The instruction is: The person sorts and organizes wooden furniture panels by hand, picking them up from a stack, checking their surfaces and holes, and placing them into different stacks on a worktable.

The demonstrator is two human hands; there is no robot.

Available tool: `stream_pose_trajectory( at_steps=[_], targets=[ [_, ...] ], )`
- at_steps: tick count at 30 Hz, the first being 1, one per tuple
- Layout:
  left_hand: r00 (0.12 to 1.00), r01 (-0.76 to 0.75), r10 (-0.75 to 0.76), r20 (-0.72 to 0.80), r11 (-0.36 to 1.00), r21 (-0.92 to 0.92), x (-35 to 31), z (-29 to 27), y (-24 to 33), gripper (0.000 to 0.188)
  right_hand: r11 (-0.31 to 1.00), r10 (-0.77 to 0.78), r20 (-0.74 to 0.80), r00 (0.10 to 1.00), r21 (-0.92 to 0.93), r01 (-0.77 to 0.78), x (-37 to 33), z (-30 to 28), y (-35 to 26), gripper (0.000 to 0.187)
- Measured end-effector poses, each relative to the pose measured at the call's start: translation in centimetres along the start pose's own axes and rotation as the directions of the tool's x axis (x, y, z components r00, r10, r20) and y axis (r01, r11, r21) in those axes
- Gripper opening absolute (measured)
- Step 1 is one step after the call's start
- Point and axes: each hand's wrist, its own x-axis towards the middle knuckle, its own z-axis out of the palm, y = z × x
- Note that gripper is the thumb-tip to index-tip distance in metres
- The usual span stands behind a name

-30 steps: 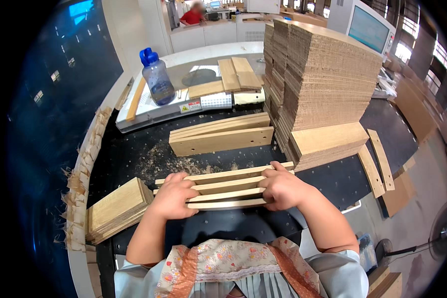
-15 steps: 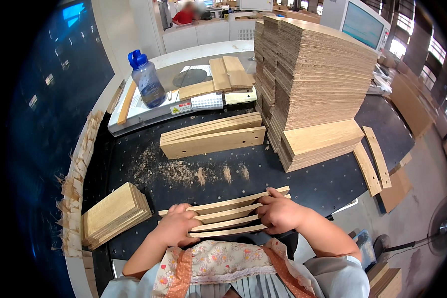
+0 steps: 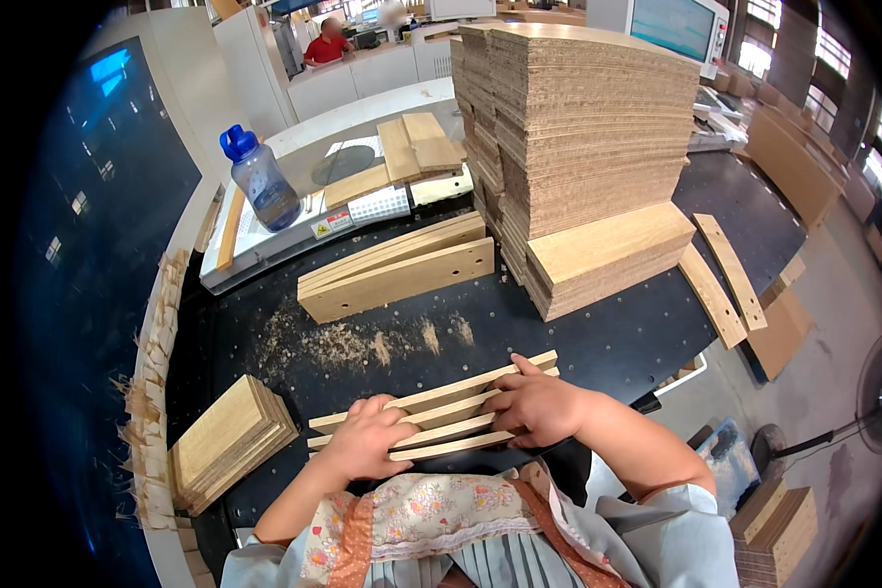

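Several narrow wooden boards stand on edge, one behind another with gaps between them, at the front of the black table, close to my apron. My left hand is curled over their left part, fingers on the upper edges and between boards. Towards the right ends, my right hand grips them, its fingers bent over the edges and the thumb side hidden. The lower edges of the boards are out of sight. Behind them, sawdust lies on the black table.
A tall stack of boards rises at the back, with a shorter stack before it. Long drilled boards stand on edge beside it. Low board pile at left; blue-capped bottle behind. Two strips overhang the right edge.
The whole view has shifted a little. My left hand has slid slightly to the right along the boards, baring more of their left ends. Both hands keep their grip.
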Motion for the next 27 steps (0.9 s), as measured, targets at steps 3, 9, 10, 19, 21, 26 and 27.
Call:
stream_pose_trajectory(
  at_steps=[3, 9, 10, 19, 21, 26, 27],
  targets=[
    [1.0, -0.012, 0.012, -0.017, 1.0, 0.027, -0.1, 0.1, -0.1, 0.05, 1.0, 0.007, -0.012, 1.0, 0.016, -0.007, -0.2, -0.4, -0.7, 0.033],
    [0.997, -0.066, 0.068, -0.033, 0.996, 0.055, -0.7, 0.6, -0.3, 0.044, 0.997, 0.079, -0.173, 0.982, -0.001, -0.08, 3.3, -1.4, -4.2, 0.086],
    [0.994, -0.099, 0.102, -0.047, 0.993, 0.068, -0.8, 0.5, -0.3, 0.045, 0.985, 0.167, -0.103, 0.981, -0.016, -0.169, 4.3, -1.0, -5.0, 0.091],
    [0.955, 0.295, -0.294, -0.018, 0.951, 0.095, -4.7, -1.3, 0.3, 0.061, 0.939, 0.335, -0.011, 0.942, -0.085, -0.334, 9.3, 3.2, -6.2, 0.056],
    [0.956, 0.292, -0.29, -0.043, 0.954, 0.065, -5.0, -1.0, 0.1, 0.06, 0.956, 0.281, -0.059, 0.958, -0.068, -0.284, 9.2, 3.1, -6.1, 0.042],
    [0.887, 0.233, -0.108, -0.449, 0.944, 0.233, -5.4, -6.1, 2.4, 0.055, 0.964, 0.249, -0.313, 0.917, -0.015, -0.267, 8.5, -0.1, -6.9, 0.045],
    [0.784, 0.195, -0.055, -0.619, 0.967, 0.162, -5.3, -7.6, 2.6, 0.053, 0.967, 0.246, -0.403, 0.881, 0.043, -0.25, 7.9, -1.5, -6.8, 0.049]
  ],
)
